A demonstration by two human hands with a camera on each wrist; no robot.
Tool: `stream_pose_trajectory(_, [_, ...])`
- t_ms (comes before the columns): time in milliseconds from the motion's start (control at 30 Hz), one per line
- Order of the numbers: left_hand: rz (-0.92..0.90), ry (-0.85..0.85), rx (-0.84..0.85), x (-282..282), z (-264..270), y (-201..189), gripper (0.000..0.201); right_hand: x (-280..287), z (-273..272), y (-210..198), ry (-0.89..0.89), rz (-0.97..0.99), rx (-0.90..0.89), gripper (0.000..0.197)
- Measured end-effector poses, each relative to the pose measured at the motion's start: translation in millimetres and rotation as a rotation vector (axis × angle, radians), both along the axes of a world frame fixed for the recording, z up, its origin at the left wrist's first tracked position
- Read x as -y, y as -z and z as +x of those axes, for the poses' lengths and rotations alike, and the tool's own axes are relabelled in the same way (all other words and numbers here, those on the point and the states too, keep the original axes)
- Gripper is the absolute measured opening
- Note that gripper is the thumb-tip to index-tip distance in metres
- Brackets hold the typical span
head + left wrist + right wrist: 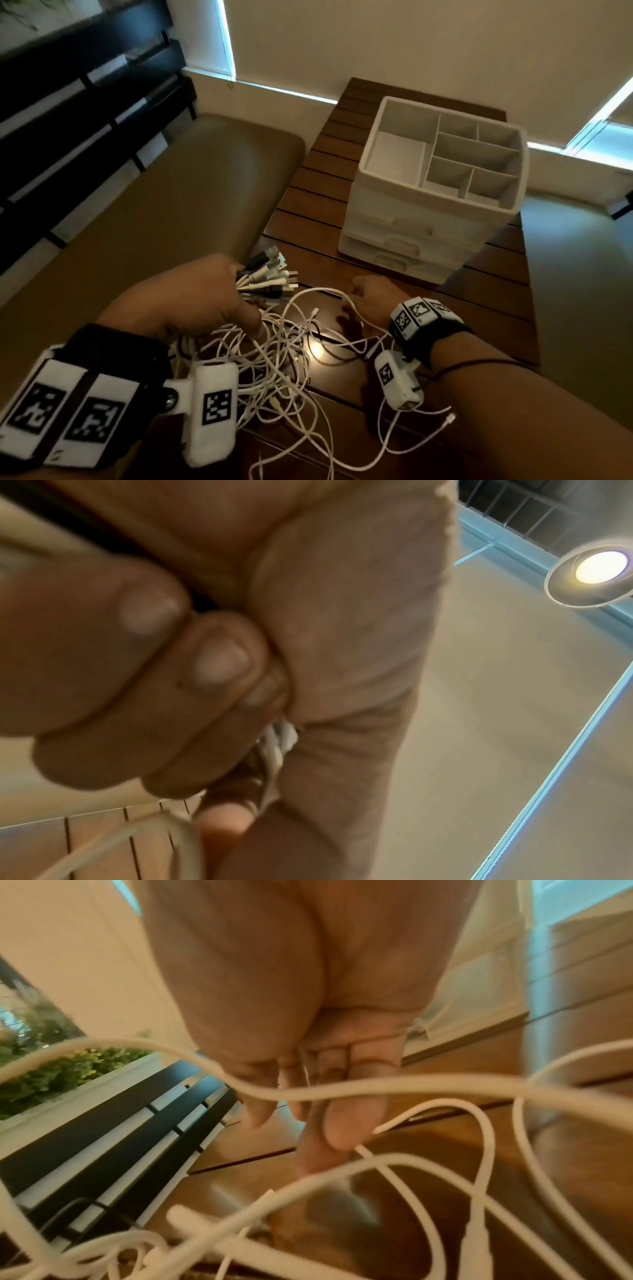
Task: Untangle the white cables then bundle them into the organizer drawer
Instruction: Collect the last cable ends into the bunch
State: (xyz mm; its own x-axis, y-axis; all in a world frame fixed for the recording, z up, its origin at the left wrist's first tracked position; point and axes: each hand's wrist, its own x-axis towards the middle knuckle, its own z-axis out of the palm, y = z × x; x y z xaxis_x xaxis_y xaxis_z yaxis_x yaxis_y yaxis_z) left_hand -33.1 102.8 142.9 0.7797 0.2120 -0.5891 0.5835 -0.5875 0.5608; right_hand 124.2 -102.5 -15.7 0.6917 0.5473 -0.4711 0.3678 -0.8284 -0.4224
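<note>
Left hand [209, 294] grips a fistful of white cables [274, 356] just behind their plugs [274, 277], fingers curled tight round the bundle; plugs fan out ahead of the knuckles toward the organizer [435, 192]. The loose lengths trail back beneath that hand across the worktop [493, 308]. Right hand [371, 296] lies just right of the tangle, fingertips pinching a single strand. The strand runs leftward toward the left hand. Organizer drawers appear closed, well beyond both hands.

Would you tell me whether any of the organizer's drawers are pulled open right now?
No, both drawers of the organizer sit flush and closed in the head view.
</note>
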Motion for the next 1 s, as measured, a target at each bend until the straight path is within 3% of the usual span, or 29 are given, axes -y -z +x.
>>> stream_pose_trajectory(200, [-0.008,-0.001,0.008,1,-2,-1,0.021,-27,-24,16,-0.14,-0.2,-0.095,0.047])
stream_pose_trajectory(333, [0.022,0.021,0.032,2,-3,-3,0.022,-27,-33,23,-0.118,-0.211,-0.116,0.036])
stream_pose_trajectory(500, [-0.013,0.028,0.047,5,-4,-5,0.02,-15,-27,9,0.09,-0.117,-0.152,0.032])
stream_pose_trajectory(600, [-0.033,0.045,0.044,10,-4,-5,0.017,-5,-18,-7,0.358,0.124,-0.253,0.016])
stream_pose_trajectory(700, [-0.113,0.011,0.087,14,-4,-8,0.017,12,-13,-35,0.56,0.462,-0.338,0.02])
stream_pose_trajectory(833, [-0.335,-0.152,0.237,27,6,-10,0.024,38,-24,-85,0.539,0.831,-0.396,0.023])
stream_pose_trajectory(1000, [-0.483,-0.186,0.286,57,34,-4,0.031,63,-45,-120,0.417,0.923,-0.466,0.015])
